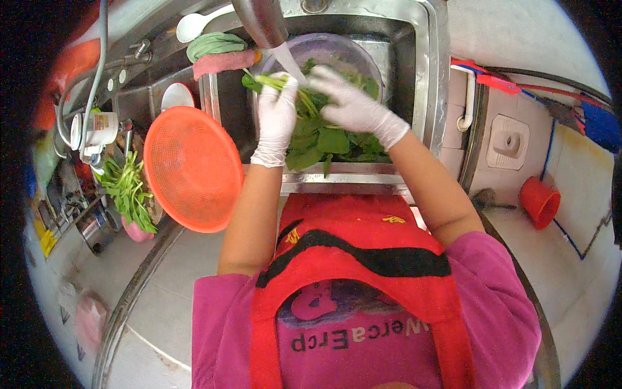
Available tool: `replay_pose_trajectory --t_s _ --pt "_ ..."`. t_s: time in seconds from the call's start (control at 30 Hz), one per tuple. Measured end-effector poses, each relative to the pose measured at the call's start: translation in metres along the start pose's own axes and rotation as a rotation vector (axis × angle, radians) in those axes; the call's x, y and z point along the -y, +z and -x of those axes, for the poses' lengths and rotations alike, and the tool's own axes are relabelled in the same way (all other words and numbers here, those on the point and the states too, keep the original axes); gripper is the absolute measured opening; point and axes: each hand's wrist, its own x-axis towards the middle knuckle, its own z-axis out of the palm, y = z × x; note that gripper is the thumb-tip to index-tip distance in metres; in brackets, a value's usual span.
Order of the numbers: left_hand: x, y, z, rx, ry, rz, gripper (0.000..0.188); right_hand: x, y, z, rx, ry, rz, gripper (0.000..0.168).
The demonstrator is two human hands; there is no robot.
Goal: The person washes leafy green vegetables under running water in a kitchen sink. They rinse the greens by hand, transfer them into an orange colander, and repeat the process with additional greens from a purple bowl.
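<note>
Both my hands wear thin white gloves over a stainless steel sink (423,97). My left hand (278,109) is closed around the pale green stems of a bunch of leafy greens (311,136), whose leaves hang towards the sink's near edge. My right hand (347,99) is slightly blurred, just right of the stems, with its fingers apart; whether the fingertips touch the greens is unclear. Water runs from the metal faucet (265,24) between my hands. Behind them, a translucent purplish basin (335,43) holds water and more greens.
An orange plastic colander (192,170) stands left of my left arm. Beyond it lie more leafy greens (129,194). A green cloth (216,46), a pink cloth (226,64) and a white ladle (192,26) rest at the sink's back left. A red bucket (540,202) is at the far right.
</note>
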Motion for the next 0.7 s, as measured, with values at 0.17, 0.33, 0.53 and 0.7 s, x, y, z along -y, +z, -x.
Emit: replay_pose_trajectory --t_s 0.17,0.33,0.53,0.7 --pt "-0.084 -0.024 0.012 -0.094 0.239 -0.358 0.019 -0.046 0.009 0.029 0.309 0.454 0.35 0.036" --pt "-0.116 -0.05 0.032 0.035 0.276 0.173 0.015 -0.041 0.009 0.013 0.4 0.527 0.47 0.021" --pt "-0.091 -0.066 0.063 0.055 0.159 0.409 0.006 -0.047 0.024 0.032 0.361 0.357 0.406 0.021" --pt "-0.07 -0.057 0.08 -0.011 0.03 0.444 0.018 -0.036 0.018 0.019 0.435 0.511 0.446 0.018"
